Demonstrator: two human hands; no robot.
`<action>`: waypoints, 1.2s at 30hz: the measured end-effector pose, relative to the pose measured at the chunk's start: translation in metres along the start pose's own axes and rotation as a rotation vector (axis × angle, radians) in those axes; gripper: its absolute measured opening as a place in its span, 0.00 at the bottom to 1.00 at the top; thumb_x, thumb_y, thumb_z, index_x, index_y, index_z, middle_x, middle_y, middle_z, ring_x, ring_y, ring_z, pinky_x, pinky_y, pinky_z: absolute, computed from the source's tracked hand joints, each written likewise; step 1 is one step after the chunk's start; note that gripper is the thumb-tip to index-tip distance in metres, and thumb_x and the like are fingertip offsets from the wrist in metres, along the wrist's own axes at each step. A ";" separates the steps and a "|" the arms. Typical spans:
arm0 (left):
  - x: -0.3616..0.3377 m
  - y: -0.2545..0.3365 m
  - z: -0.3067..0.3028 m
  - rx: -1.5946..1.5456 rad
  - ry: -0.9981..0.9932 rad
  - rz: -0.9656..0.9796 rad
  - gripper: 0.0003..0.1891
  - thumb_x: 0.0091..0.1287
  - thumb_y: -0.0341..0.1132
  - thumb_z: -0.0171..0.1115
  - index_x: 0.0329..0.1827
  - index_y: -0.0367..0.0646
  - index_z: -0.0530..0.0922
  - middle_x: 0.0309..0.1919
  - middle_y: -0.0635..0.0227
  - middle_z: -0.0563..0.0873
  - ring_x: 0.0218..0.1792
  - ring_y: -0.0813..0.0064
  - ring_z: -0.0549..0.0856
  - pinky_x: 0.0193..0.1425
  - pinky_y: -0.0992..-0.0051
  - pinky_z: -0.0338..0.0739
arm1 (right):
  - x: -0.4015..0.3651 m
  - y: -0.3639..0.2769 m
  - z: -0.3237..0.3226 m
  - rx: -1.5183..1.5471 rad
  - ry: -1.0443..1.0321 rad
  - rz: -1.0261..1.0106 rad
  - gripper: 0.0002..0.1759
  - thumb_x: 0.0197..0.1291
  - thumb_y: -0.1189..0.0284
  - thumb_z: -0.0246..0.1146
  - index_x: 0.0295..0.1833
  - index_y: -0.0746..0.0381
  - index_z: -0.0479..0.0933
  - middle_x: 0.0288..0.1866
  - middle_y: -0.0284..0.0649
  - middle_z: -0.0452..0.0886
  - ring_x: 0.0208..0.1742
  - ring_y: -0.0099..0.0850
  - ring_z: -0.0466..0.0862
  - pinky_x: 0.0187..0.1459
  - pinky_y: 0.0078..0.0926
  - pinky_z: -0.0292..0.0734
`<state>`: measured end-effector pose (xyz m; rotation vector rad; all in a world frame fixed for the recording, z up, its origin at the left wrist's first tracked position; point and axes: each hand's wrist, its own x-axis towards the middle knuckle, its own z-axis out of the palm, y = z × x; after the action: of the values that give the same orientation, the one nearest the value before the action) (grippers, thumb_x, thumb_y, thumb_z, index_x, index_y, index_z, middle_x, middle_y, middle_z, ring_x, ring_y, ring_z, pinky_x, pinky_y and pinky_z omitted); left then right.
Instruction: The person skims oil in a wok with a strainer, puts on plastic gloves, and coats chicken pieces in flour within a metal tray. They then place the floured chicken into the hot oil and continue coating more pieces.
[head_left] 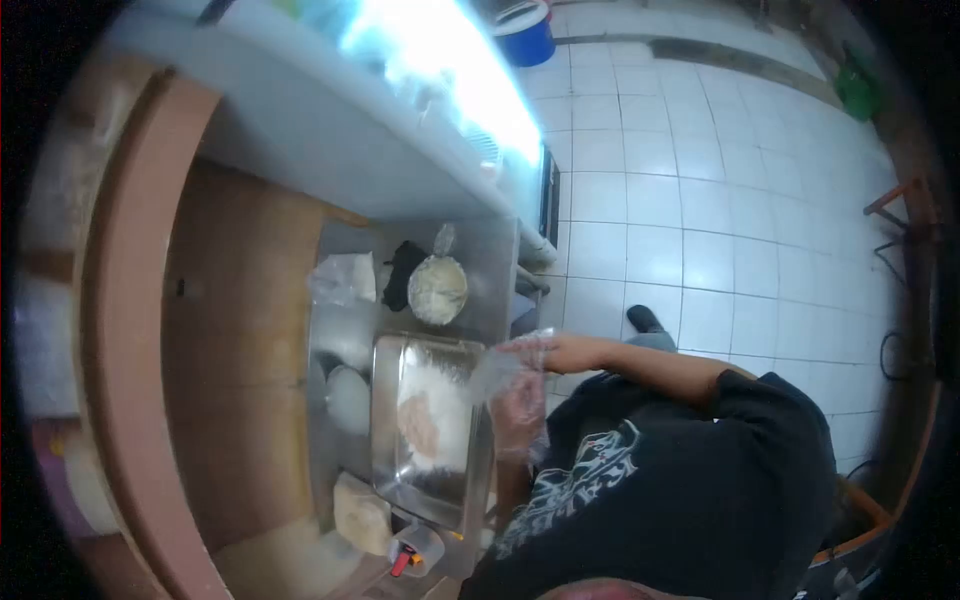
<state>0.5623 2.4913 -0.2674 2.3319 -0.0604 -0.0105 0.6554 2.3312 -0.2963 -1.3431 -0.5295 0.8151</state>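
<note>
Thin clear plastic hangs between my hands over the near edge of a metal tray; whether it is a bag or a glove I cannot make out. My right hand is closed on its upper part. Just below, the plastic covers my left hand, and its fingers are blurred. White flour-like powder lies in the metal tray, with a pinkish, meat-like piece on it. Beyond the tray stands a round bowl with pale contents.
A black item and a white plastic bag lie near the bowl. A pale bag and a container with red and orange items sit at the lower end. A lit display case stands beyond. Tiled floor lies to the right.
</note>
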 end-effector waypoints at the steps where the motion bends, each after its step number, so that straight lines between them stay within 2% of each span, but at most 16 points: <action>1: 0.015 0.010 0.013 0.033 -0.061 0.032 0.09 0.65 0.36 0.59 0.37 0.38 0.81 0.28 0.56 0.82 0.29 0.64 0.80 0.37 0.67 0.74 | -0.008 -0.008 -0.019 0.162 0.047 0.038 0.16 0.67 0.66 0.56 0.57 0.61 0.75 0.45 0.38 0.81 0.43 0.30 0.79 0.45 0.29 0.74; 2: 0.028 0.023 0.031 0.054 -0.115 0.063 0.09 0.64 0.35 0.60 0.37 0.39 0.82 0.28 0.57 0.83 0.28 0.67 0.80 0.37 0.69 0.74 | -0.018 -0.015 -0.040 0.312 0.088 0.083 0.17 0.68 0.66 0.56 0.58 0.62 0.75 0.46 0.37 0.81 0.45 0.28 0.78 0.48 0.28 0.74; 3: 0.042 0.053 0.044 -0.022 -0.092 0.000 0.07 0.58 0.34 0.57 0.32 0.40 0.79 0.27 0.54 0.80 0.30 0.53 0.80 0.35 0.61 0.73 | -0.025 -0.019 -0.059 0.462 0.126 0.132 0.17 0.68 0.66 0.57 0.58 0.62 0.74 0.47 0.36 0.80 0.47 0.27 0.78 0.50 0.27 0.74; 6: 0.084 0.079 0.090 0.124 -0.140 0.093 0.06 0.57 0.34 0.58 0.31 0.41 0.78 0.28 0.56 0.80 0.31 0.54 0.80 0.35 0.61 0.73 | -0.040 0.008 -0.111 0.530 0.151 -0.050 0.18 0.67 0.67 0.58 0.57 0.65 0.74 0.52 0.39 0.79 0.53 0.26 0.77 0.55 0.25 0.73; 7: 0.097 0.086 0.105 0.169 -0.153 0.122 0.06 0.57 0.34 0.58 0.31 0.41 0.78 0.28 0.56 0.80 0.31 0.55 0.80 0.35 0.61 0.73 | -0.046 0.014 -0.126 0.503 0.204 -0.036 0.20 0.68 0.62 0.58 0.56 0.66 0.74 0.50 0.38 0.80 0.51 0.26 0.77 0.54 0.25 0.74; 9: 0.114 0.101 0.129 0.258 -0.183 0.158 0.06 0.56 0.34 0.58 0.30 0.42 0.78 0.28 0.57 0.80 0.31 0.56 0.80 0.35 0.61 0.73 | -0.055 0.020 -0.155 0.561 0.175 -0.071 0.26 0.69 0.55 0.53 0.60 0.66 0.72 0.54 0.40 0.78 0.51 0.28 0.78 0.54 0.26 0.74; 12: 0.142 0.127 0.150 0.236 -0.171 0.391 0.04 0.51 0.31 0.63 0.25 0.41 0.76 0.22 0.58 0.79 0.26 0.54 0.80 0.31 0.60 0.73 | -0.060 0.012 -0.188 0.553 0.120 -0.150 0.36 0.70 0.46 0.40 0.67 0.66 0.64 0.62 0.44 0.72 0.56 0.33 0.76 0.59 0.26 0.70; 14: 0.151 0.153 0.157 0.195 -0.208 0.351 0.04 0.51 0.32 0.62 0.27 0.44 0.77 0.25 0.59 0.80 0.28 0.56 0.80 0.32 0.60 0.74 | -0.066 0.004 -0.203 0.527 0.079 -0.203 0.43 0.69 0.41 0.29 0.72 0.66 0.57 0.69 0.47 0.66 0.61 0.36 0.75 0.64 0.26 0.66; 18: 0.163 0.162 0.167 0.280 -0.277 0.365 0.05 0.50 0.33 0.63 0.28 0.44 0.78 0.27 0.59 0.81 0.29 0.56 0.80 0.34 0.59 0.74 | -0.063 -0.001 -0.219 0.524 0.189 -0.238 0.32 0.71 0.51 0.41 0.68 0.65 0.63 0.62 0.44 0.73 0.54 0.34 0.77 0.57 0.27 0.71; 20: 0.171 0.165 0.169 0.239 -0.244 0.428 0.04 0.48 0.31 0.62 0.25 0.43 0.75 0.23 0.60 0.78 0.26 0.57 0.79 0.30 0.60 0.73 | -0.064 -0.002 -0.223 0.527 0.249 -0.256 0.26 0.72 0.56 0.47 0.65 0.65 0.66 0.59 0.43 0.76 0.50 0.33 0.79 0.53 0.27 0.73; 23: 0.182 0.169 0.172 0.239 -0.096 0.480 0.05 0.46 0.29 0.61 0.24 0.43 0.74 0.20 0.61 0.76 0.24 0.56 0.78 0.29 0.59 0.71 | -0.067 -0.002 -0.247 -0.084 0.194 -0.134 0.18 0.64 0.64 0.60 0.55 0.62 0.74 0.44 0.43 0.79 0.42 0.33 0.79 0.46 0.28 0.74; 27: 0.200 0.182 0.173 0.237 0.066 0.513 0.05 0.45 0.29 0.60 0.24 0.43 0.73 0.19 0.61 0.74 0.23 0.54 0.75 0.29 0.58 0.69 | -0.078 -0.006 -0.261 0.003 0.349 -0.213 0.16 0.62 0.61 0.62 0.45 0.63 0.77 0.37 0.42 0.80 0.37 0.35 0.79 0.42 0.31 0.76; 29: 0.202 0.181 0.173 0.246 0.019 0.495 0.05 0.44 0.29 0.61 0.24 0.44 0.74 0.21 0.61 0.76 0.25 0.56 0.77 0.30 0.60 0.71 | -0.082 -0.017 -0.268 -0.048 0.388 -0.192 0.17 0.62 0.59 0.63 0.42 0.64 0.77 0.37 0.43 0.80 0.37 0.35 0.79 0.42 0.31 0.76; 32: 0.204 0.177 0.172 0.340 -0.003 0.467 0.05 0.43 0.30 0.61 0.22 0.46 0.73 0.21 0.62 0.76 0.24 0.58 0.77 0.30 0.60 0.71 | -0.060 0.013 -0.271 -0.154 0.597 0.063 0.18 0.60 0.58 0.64 0.44 0.63 0.77 0.37 0.44 0.80 0.37 0.38 0.80 0.41 0.32 0.76; 33: 0.204 0.176 0.173 0.381 0.005 0.456 0.05 0.43 0.30 0.60 0.21 0.46 0.72 0.20 0.62 0.75 0.24 0.58 0.77 0.29 0.60 0.71 | -0.055 0.007 -0.266 -0.125 0.683 0.023 0.15 0.62 0.61 0.62 0.43 0.62 0.76 0.38 0.44 0.79 0.38 0.40 0.80 0.40 0.35 0.74; 36: 0.202 0.148 0.168 0.465 0.223 0.298 0.07 0.45 0.32 0.61 0.18 0.48 0.69 0.18 0.64 0.74 0.22 0.60 0.76 0.27 0.59 0.70 | -0.031 0.033 -0.254 -0.990 0.677 -0.584 0.12 0.62 0.65 0.61 0.44 0.62 0.76 0.39 0.45 0.78 0.41 0.41 0.79 0.42 0.38 0.73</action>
<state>0.7538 2.2577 -0.2740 2.7455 -0.3284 0.4555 0.8202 2.1465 -0.3700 -2.0709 -0.7514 -0.4837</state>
